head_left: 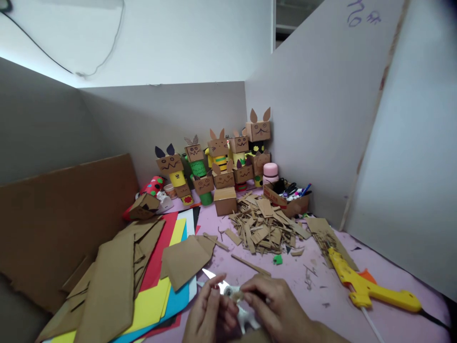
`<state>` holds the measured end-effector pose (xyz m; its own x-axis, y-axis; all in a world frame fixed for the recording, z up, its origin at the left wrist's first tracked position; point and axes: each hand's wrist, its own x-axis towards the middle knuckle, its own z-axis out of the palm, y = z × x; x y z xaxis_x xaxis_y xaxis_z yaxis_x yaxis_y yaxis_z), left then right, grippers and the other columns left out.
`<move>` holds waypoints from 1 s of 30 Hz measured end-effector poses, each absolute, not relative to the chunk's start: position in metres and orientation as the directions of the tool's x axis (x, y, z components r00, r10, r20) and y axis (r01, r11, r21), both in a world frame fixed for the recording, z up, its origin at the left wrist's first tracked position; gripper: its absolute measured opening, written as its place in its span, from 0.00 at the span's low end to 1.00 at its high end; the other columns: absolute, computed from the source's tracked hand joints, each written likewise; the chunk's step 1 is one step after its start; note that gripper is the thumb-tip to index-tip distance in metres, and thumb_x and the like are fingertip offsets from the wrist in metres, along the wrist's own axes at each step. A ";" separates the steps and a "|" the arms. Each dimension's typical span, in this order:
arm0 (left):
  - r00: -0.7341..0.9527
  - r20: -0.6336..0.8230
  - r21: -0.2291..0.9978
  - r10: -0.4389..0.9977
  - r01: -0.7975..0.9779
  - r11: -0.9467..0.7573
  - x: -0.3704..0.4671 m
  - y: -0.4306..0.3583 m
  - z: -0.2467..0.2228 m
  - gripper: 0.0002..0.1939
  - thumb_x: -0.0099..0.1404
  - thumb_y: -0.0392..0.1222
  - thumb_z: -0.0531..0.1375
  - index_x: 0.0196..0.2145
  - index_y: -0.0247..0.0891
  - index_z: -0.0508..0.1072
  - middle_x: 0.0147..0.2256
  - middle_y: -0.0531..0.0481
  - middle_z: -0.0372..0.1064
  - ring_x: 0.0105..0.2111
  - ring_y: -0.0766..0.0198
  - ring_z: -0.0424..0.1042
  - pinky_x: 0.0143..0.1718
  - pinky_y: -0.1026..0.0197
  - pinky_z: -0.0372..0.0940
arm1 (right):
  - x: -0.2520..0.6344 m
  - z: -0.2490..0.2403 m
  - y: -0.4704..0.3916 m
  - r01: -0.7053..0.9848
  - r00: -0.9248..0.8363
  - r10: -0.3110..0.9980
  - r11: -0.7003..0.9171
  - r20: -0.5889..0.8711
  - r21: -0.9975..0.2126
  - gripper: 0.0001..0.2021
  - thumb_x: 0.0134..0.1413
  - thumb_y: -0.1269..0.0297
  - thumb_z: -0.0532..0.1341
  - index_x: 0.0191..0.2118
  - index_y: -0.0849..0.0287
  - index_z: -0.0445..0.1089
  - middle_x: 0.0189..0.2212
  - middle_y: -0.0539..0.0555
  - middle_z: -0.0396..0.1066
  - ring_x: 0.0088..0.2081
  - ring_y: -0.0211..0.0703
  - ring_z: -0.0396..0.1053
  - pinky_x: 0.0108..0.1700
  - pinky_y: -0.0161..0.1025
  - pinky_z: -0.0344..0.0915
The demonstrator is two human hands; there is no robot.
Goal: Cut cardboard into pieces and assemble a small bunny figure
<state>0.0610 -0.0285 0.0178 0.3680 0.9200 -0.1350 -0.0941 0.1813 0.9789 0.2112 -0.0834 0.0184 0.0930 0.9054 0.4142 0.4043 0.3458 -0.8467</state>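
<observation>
Tan and small, a piece (237, 296) is pinched in your right hand (276, 302) near the pink table's (303, 317) front edge, over white-handled scissors (245, 318); your left hand (210, 309) curls beside it, loosely parted. Purple handwriting (362, 14) and red carton (298, 208) lettering are unreadable.

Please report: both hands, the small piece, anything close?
Right hand pinches small tan piece. Left hand loosely curled beside it, grip unclear. White-handled metal scissors close beneath.

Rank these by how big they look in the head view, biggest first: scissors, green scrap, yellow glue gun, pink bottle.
1. Yellow glue gun
2. Scissors, partly hidden
3. Pink bottle, farther back
4. Green scrap
</observation>
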 end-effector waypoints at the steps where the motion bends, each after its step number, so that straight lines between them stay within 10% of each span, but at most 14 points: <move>1: 0.349 -0.139 0.977 0.927 -0.107 0.187 0.061 -0.026 0.017 0.27 0.52 0.59 0.59 0.45 0.38 0.66 0.21 0.53 0.71 0.19 0.66 0.65 0.20 0.65 0.59 | 0.216 0.018 -0.081 0.270 0.198 0.909 0.311 0.368 -0.911 0.08 0.54 0.65 0.57 0.37 0.58 0.72 0.29 0.55 0.74 0.31 0.44 0.70 0.33 0.38 0.64; 5: 0.295 -0.065 0.987 0.953 -0.123 0.106 0.057 -0.016 0.016 0.24 0.52 0.55 0.61 0.42 0.37 0.68 0.24 0.52 0.71 0.21 0.68 0.65 0.21 0.66 0.60 | 0.242 0.016 -0.067 -0.228 0.526 0.848 0.216 0.067 -0.949 0.25 0.48 0.56 0.63 0.52 0.57 0.60 0.34 0.54 0.73 0.30 0.42 0.71 0.25 0.34 0.64; 19: 0.328 0.069 0.994 0.942 0.058 -0.093 0.042 0.000 0.011 0.15 0.57 0.50 0.58 0.35 0.35 0.71 0.26 0.51 0.70 0.25 0.65 0.66 0.28 0.64 0.61 | 0.274 0.004 -0.051 -0.293 0.674 0.737 0.196 -0.056 -0.936 0.18 0.37 0.52 0.68 0.21 0.59 0.61 0.12 0.46 0.68 0.13 0.31 0.63 0.14 0.26 0.54; 30: 0.324 0.066 0.990 0.944 0.093 -0.101 0.041 0.001 0.011 0.14 0.57 0.49 0.58 0.35 0.36 0.72 0.26 0.52 0.70 0.25 0.66 0.67 0.28 0.64 0.61 | 0.271 0.001 -0.050 -0.246 0.598 0.802 0.183 0.000 -0.952 0.30 0.41 0.68 0.64 0.53 0.55 0.57 0.26 0.47 0.74 0.20 0.35 0.70 0.17 0.27 0.58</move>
<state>0.0410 0.0014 0.0109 0.3240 0.9438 0.0659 0.0932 -0.1011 0.9905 0.2708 -0.0501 0.0013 0.5977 0.8017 -0.0001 -0.2459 0.1832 -0.9518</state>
